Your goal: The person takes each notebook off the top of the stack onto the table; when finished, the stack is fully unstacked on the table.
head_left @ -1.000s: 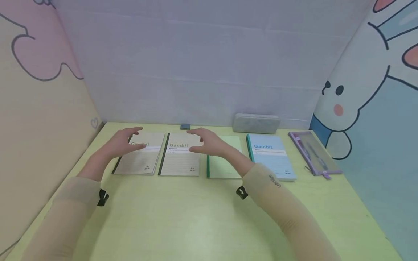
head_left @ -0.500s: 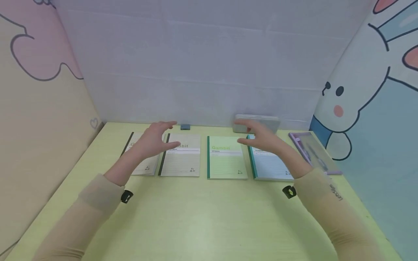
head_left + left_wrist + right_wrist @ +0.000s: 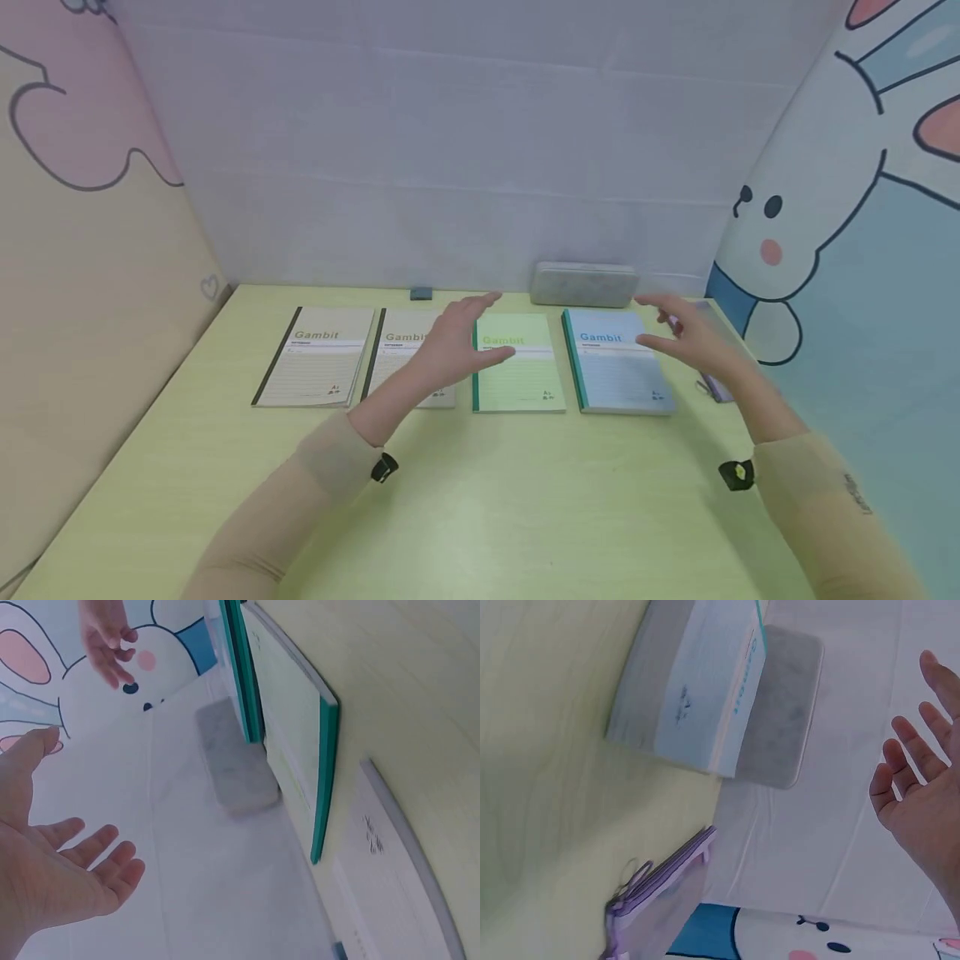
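Observation:
Both hands hover above the table with nothing in them. In the head view the left hand (image 3: pixel 453 340) is in front of the second notebook and beside the green notebook (image 3: pixel 521 379), thumb and fingers spread apart. Farther right, the right hand (image 3: pixel 693 335) is by the right edge of the blue notebook (image 3: pixel 618 379) and covers much of the purple-edged zip pouch (image 3: pixel 720 389). A grey-white notebook (image 3: pixel 307 362) lies at the far left; the second one (image 3: pixel 390 342) is partly behind the left hand. The right wrist view shows the right hand's (image 3: pixel 922 772) loose fingers.
A grey pencil case (image 3: pixel 583 285) stands at the back against the white backdrop (image 3: pixel 450 150). A small blue-grey block (image 3: pixel 422 293) lies at the table's rear edge. Printed side walls (image 3: pixel 862 333) border the table (image 3: pixel 480 500).
Both hands have swept to the right over the row of notebooks, the left from the first notebook to near the green one, the right from the second notebook to past the blue one.

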{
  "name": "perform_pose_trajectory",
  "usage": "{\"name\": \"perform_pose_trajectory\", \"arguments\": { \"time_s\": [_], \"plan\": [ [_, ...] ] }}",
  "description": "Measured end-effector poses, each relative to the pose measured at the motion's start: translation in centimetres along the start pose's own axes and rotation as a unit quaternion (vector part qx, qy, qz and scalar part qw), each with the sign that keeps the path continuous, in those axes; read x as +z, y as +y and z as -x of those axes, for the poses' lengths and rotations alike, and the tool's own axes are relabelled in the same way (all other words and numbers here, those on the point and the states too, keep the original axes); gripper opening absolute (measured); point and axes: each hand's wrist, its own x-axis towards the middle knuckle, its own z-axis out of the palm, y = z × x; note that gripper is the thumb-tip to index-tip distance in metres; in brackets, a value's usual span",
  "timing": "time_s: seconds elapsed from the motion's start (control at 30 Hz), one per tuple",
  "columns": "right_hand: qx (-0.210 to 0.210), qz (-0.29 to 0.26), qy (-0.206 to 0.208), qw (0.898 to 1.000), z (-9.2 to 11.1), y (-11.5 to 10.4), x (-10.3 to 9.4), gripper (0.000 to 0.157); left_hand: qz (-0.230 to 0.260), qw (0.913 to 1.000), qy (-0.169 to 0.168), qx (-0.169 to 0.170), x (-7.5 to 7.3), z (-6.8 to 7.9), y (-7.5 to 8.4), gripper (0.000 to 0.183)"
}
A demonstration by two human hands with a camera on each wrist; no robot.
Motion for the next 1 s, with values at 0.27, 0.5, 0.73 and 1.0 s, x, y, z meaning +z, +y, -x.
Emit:
{"name": "perform_pose_trajectory", "arguments": {
  "time_s": [0.27,0.5,0.73,1.0],
  "plan": [
    [0.000,0.006,0.013,1.000,1.3,3.9,0.9,0.066,0.053,0.9977,-0.040,0.009,5.3,-1.8,2.2,0.084],
    [0.029,-0.008,-0.030,0.999,1.9,6.0,2.0,0.071,0.120,0.9881,-0.096,0.015,9.9,-3.3,2.8,0.089],
    [0.055,-0.033,-0.067,0.996,2.2,7.6,3.2,0.078,0.150,0.9804,-0.127,-0.017,13.1,-4.8,2.4,0.098],
    [0.099,-0.033,-0.118,0.988,2.0,8.9,4.5,0.089,0.137,0.9768,-0.140,-0.087,14.8,-5.6,2.9,0.100]
  ]
}}
